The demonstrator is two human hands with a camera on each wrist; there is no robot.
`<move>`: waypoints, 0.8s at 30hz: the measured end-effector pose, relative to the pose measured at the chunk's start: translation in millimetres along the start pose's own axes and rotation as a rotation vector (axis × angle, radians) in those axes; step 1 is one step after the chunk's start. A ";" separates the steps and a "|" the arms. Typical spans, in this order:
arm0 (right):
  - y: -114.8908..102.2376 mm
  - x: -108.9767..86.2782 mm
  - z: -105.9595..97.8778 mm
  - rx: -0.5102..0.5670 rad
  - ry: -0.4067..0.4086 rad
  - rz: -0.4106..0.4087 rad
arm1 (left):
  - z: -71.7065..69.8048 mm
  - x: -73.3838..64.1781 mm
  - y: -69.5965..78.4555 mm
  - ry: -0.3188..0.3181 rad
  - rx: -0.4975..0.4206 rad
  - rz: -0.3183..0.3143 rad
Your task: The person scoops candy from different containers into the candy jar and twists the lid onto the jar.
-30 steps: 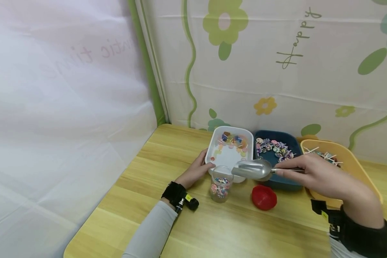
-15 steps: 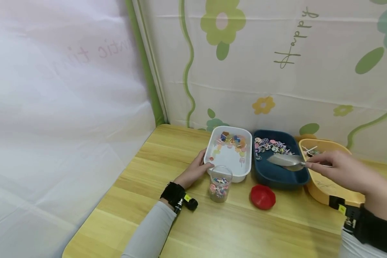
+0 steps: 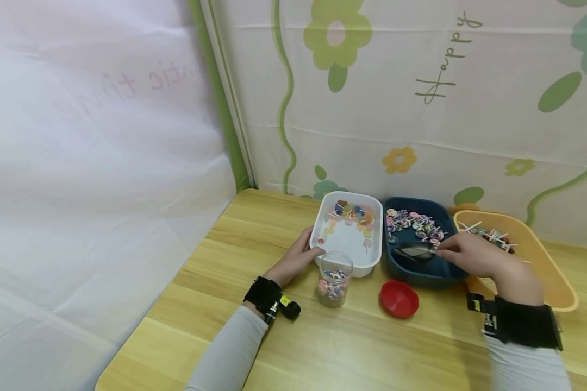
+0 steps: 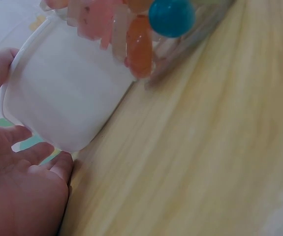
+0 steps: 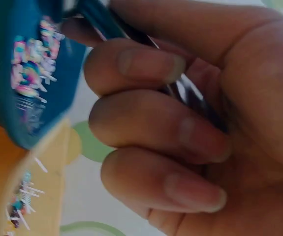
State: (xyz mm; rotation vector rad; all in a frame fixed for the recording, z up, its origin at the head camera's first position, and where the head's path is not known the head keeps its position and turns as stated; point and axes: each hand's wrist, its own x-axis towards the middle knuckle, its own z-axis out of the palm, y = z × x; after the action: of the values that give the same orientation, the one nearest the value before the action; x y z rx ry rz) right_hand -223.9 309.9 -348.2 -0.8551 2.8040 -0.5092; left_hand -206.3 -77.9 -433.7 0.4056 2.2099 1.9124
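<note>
My right hand [image 3: 484, 260] grips the handle of a metal scoop [image 3: 414, 251], its fingers curled round it in the right wrist view. The scoop's bowl is inside the dark blue bin [image 3: 423, 279], just in front of a pile of small swirl lollipops [image 3: 418, 222]. My left hand [image 3: 298, 258] holds the left side of a white bin [image 3: 347, 244], thumb at its rim and fingers along the outside. Translucent colored candies [image 3: 354, 212] lie in the white bin. In front of it stands a clear plastic cup [image 3: 333, 285], partly filled with lollipops.
A red octagonal dish or lid [image 3: 399, 299] lies on the wooden table [image 3: 372, 347] before the blue bin. To the right, a yellow bin [image 3: 550, 271] holds white-stick lollipops [image 3: 494, 237]. A printed curtain [image 3: 362, 125] hangs close behind the bins.
My right hand has carried the scoop from above the cup's rim rightward, then down into the blue bin. The left hand and the cup stay in place.
</note>
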 end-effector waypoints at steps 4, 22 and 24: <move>6.1 7.7 7.5 0.006 0.018 0.022 | 0.2 0.0 0.4 -0.005 -0.006 0.012; 11.5 34.6 33.2 -0.077 0.076 0.171 | 0.8 1.8 -3.5 0.002 -0.013 -0.002; 13.4 35.2 35.4 -0.084 0.062 0.163 | 1.0 1.2 -2.5 0.001 -0.012 -0.004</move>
State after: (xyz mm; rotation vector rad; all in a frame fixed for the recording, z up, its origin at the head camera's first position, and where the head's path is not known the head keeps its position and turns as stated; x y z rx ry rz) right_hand -250.7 290.6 -388.0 -0.6280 2.9378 -0.4028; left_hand -207.3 -76.9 -436.3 0.3984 2.1970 1.9228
